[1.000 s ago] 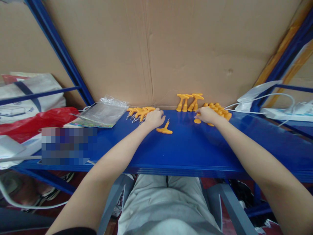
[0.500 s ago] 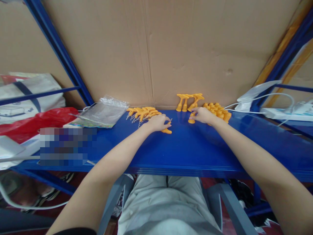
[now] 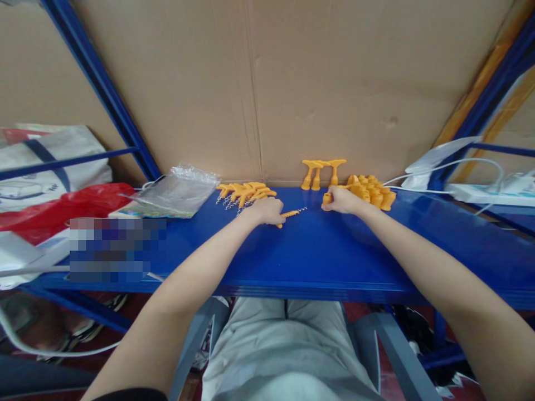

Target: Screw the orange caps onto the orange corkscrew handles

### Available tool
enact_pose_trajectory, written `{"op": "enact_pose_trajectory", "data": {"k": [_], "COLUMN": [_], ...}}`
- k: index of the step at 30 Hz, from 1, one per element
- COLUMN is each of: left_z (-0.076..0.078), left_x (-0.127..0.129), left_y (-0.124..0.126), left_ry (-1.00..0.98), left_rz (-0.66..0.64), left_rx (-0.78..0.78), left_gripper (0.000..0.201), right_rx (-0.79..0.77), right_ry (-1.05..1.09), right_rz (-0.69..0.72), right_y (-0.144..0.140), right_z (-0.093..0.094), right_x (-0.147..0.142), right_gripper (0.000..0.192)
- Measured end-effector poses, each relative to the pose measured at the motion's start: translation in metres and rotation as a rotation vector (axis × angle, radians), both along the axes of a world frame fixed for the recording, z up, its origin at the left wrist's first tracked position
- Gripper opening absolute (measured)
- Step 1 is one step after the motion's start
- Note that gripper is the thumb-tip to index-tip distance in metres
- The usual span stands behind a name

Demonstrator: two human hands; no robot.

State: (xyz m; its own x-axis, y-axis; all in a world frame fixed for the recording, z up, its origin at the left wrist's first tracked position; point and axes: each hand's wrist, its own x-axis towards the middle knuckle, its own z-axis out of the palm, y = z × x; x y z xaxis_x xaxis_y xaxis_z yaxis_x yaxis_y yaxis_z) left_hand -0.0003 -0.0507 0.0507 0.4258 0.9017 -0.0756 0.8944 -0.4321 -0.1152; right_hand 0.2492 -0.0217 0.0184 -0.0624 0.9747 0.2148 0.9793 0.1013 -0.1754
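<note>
Orange corkscrew [image 3: 290, 214] now clasped in left hand [image 3: 270, 210], spiral [image 3: 304, 209] swung rightward since earlier frame, over table [image 3: 313, 250], maybe touching it; right hand [image 3: 343, 199] pinches an orange sleeve [image 3: 326, 199] near the sleeve cluster [image 3: 376, 194].

Workshop-like space, blue rack worktop [image 3: 284, 262], cardboard backing [image 3: 334, 83], grouped orange corkscrews [image 3: 242, 195]

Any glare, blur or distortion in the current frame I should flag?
Head view: lighting looks fairly even, with a mild sheen on the blue tabletop; head view: the blue posts lean outward, suggesting wide-angle distortion; head view: a pixelated block hides an area at left; head view: fine detail is soft, though the spiral on the corkscrew at the left hand is readable.
</note>
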Motion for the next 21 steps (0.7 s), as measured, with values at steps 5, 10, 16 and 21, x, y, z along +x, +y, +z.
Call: {"op": "enact_pose_trajectory", "data": {"k": [5,10,16,21], "left_z": [-0.010,-0.020,-0.021,-0.019], "left_x": [-0.001,-0.002,-0.005,-0.005], "left_y": [0.010,0.019,0.024,0.023], "left_ry": [-0.130,-0.259,-0.336,-0.329], "left_rz": [-0.032,-0.053,-0.046,-0.002], "left_rx": [0.019,0.096,0.191,0.248], "left_gripper": [0.025,0.023,0.020,0.026], "right_rx": [0.127,0.208,0.257,0.287], "right_ry": [-0.134,-0.133,-0.059,-0.124], "right_rz": [0.162,0.368,0.434,0.334], "right_y": [0.003,0.007,0.006,0.000], "right_z": [-0.004,-0.006,-0.005,0.000], "right_x": [0.005,0.006,0.004,0.004], "right_gripper": [0.025,0.020,0.027,0.029]}}
